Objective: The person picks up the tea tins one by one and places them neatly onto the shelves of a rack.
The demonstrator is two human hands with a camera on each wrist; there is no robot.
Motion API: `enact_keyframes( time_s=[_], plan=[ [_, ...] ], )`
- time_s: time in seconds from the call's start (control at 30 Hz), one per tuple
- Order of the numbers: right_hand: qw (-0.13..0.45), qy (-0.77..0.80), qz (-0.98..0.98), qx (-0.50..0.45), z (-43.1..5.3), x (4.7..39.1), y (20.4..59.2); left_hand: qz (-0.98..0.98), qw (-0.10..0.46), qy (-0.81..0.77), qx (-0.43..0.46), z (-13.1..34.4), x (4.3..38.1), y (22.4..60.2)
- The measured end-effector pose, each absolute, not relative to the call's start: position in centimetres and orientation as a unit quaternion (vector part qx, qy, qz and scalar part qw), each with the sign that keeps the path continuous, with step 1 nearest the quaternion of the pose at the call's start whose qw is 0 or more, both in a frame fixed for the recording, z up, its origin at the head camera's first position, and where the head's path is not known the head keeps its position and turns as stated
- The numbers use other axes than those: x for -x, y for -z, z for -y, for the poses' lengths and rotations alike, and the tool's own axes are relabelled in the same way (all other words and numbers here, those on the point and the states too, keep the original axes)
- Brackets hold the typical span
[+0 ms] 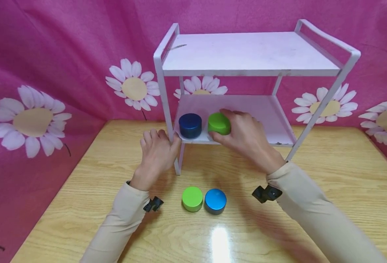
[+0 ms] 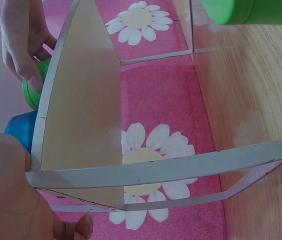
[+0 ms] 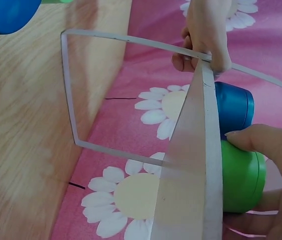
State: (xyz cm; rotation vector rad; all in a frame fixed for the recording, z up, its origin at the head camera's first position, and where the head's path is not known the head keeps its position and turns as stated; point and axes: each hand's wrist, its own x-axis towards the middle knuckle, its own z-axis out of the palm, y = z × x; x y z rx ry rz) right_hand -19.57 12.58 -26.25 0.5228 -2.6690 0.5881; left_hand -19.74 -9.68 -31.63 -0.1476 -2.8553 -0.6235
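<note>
While the white rack (image 1: 252, 51) is being gripped at its left front corner by the left hand (image 1: 156, 151), fingers curled, a green canister (image 1: 217, 123) is being pinched on the rack's lower shelf (image 1: 269, 109), beside a blue canister (image 1: 190, 126), between thumb and fingers of the right hand (image 1: 246, 135). Level handling, clear of that neighbour, is seemingly being called for; the green one's right side is being hidden, its seating left unclear.

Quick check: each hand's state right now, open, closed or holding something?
Left hand: closed, holding the rack's left front post.
Right hand: closed, holding the green container beside the dark blue one.
</note>
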Motion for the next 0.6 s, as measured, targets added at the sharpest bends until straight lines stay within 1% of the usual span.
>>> enact_keyframes(
  time_s=[0.2, 0.6],
  plan=[
    [0.164, -0.219, 0.945, -0.177, -12.65, 19.51, 26.38, 0.969, 0.107, 0.216, 0.048, 9.69, 19.74, 31.68],
    [0.168, -0.217, 0.946, -0.174, -12.63, 19.36, 26.43, 0.971, 0.103, 0.212, 0.043, 9.65, 19.76, 31.57]
  ],
)
